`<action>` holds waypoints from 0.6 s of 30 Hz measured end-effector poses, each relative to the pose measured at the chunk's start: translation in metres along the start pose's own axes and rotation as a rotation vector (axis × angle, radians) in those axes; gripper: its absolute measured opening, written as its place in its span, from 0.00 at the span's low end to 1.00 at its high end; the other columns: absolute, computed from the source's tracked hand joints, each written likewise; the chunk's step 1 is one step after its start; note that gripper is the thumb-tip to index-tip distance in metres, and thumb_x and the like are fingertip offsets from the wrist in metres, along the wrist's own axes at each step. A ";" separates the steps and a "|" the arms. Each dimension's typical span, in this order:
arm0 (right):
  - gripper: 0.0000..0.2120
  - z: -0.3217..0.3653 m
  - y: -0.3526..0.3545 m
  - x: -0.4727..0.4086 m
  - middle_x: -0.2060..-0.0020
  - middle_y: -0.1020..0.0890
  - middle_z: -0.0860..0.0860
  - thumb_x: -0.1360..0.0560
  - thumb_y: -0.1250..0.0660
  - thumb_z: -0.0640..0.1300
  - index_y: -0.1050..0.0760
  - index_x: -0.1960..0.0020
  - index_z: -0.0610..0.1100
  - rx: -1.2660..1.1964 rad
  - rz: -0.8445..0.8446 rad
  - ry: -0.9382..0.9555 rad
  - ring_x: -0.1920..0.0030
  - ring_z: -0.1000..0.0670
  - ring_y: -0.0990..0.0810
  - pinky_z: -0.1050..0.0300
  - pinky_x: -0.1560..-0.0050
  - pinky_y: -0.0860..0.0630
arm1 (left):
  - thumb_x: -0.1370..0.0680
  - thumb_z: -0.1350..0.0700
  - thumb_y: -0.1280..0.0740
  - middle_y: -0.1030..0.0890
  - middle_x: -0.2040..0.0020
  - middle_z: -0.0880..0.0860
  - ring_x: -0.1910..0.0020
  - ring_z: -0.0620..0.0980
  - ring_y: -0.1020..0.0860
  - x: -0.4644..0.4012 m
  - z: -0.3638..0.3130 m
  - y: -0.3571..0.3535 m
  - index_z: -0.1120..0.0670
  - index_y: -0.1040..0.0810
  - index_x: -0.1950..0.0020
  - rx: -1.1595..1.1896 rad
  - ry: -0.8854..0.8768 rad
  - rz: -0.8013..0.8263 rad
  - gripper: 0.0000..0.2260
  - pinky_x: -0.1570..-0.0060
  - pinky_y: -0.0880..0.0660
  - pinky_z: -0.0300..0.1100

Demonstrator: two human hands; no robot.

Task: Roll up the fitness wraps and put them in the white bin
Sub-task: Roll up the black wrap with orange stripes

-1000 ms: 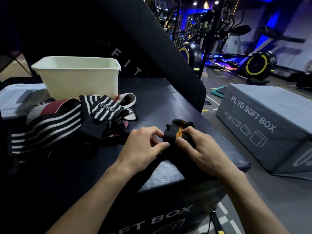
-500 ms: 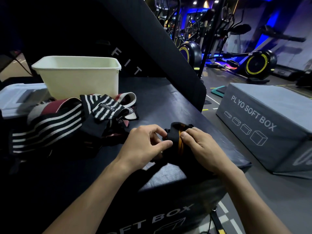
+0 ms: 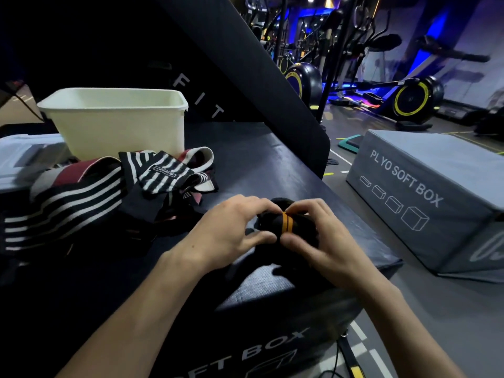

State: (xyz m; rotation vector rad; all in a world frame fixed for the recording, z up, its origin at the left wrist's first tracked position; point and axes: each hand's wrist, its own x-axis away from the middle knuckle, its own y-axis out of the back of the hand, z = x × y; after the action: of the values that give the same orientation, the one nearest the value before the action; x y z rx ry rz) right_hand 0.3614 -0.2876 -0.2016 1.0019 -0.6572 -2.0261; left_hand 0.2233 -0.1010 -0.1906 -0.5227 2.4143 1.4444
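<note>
A: Changed since a second ago: the orange stripe on the rolled black fabric fitness wrap [image 3: 287, 226] has turned from the roll's top to its near face, and both hands have closed in tighter. What is the largest entry?

B: Item one, black padded plyo soft box [image 3: 272, 165], a dark flat top with white lettering on its near side, lying under both hands and bearing everything else.

A: Next?

B: Item two, grey padded plyo soft box [image 3: 436, 186], on the floor well to the right of the right hand.

A: And the bin?

B: Item three, white rectangular plastic bin [image 3: 120, 124], upright, well beyond the left hand and to its left.

A: Loose stock?

B: Item four, heap of black-and-white striped and maroon fitness wraps [image 3: 103, 192], unrolled, just left of the left hand and in front of the bin.

A: And the hands?

B: Left hand [image 3: 226, 236] grips the left end of the rolled wrap, thumb below and fingers curled over. Right hand [image 3: 319, 241] pinches the right end the same way. That wrap sits between them on the black box, near its right front corner.
</note>
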 end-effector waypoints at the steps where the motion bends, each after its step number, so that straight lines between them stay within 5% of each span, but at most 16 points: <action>1: 0.23 -0.003 0.001 0.004 0.41 0.25 0.57 0.26 0.26 0.55 0.28 0.34 0.52 0.040 0.032 0.034 0.39 0.58 0.24 0.66 0.39 0.30 | 0.25 0.43 0.26 0.18 0.41 0.40 0.41 0.45 0.23 -0.001 0.001 -0.001 0.41 0.22 0.35 -0.002 0.009 0.004 0.19 0.38 0.26 0.47; 6: 0.27 -0.002 0.008 0.003 0.40 0.23 0.60 0.29 0.25 0.52 0.27 0.32 0.53 0.083 0.019 0.052 0.41 0.58 0.22 0.56 0.45 0.23 | 0.23 0.41 0.32 0.19 0.40 0.41 0.41 0.46 0.25 -0.002 0.002 -0.009 0.42 0.24 0.31 -0.022 0.036 -0.010 0.20 0.37 0.27 0.49; 9: 0.25 -0.001 0.013 0.000 0.43 0.19 0.61 0.30 0.23 0.51 0.24 0.34 0.53 0.047 0.009 0.033 0.42 0.59 0.21 0.61 0.45 0.25 | 0.24 0.39 0.35 0.20 0.38 0.41 0.39 0.46 0.26 -0.001 0.002 -0.013 0.42 0.26 0.29 -0.019 0.026 0.000 0.23 0.36 0.27 0.50; 13: 0.21 0.003 0.009 0.003 0.53 0.16 0.62 0.29 0.20 0.50 0.22 0.39 0.52 -0.041 0.009 -0.032 0.51 0.62 0.19 0.72 0.52 0.29 | 0.30 0.40 0.23 0.26 0.34 0.38 0.37 0.45 0.28 0.004 0.005 -0.010 0.38 0.31 0.25 -0.097 -0.058 0.036 0.35 0.36 0.27 0.48; 18: 0.17 0.008 0.007 0.003 0.58 0.17 0.61 0.28 0.21 0.50 0.20 0.42 0.49 -0.052 -0.005 -0.069 0.56 0.64 0.19 0.74 0.56 0.30 | 0.31 0.42 0.22 0.23 0.34 0.42 0.37 0.48 0.25 0.005 -0.002 -0.013 0.44 0.27 0.27 -0.352 -0.178 -0.089 0.34 0.42 0.23 0.50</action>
State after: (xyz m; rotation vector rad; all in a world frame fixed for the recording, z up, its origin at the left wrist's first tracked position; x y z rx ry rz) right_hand 0.3566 -0.2928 -0.1934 0.9071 -0.6354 -2.0790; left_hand 0.2244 -0.1094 -0.2017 -0.5429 1.9860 1.8033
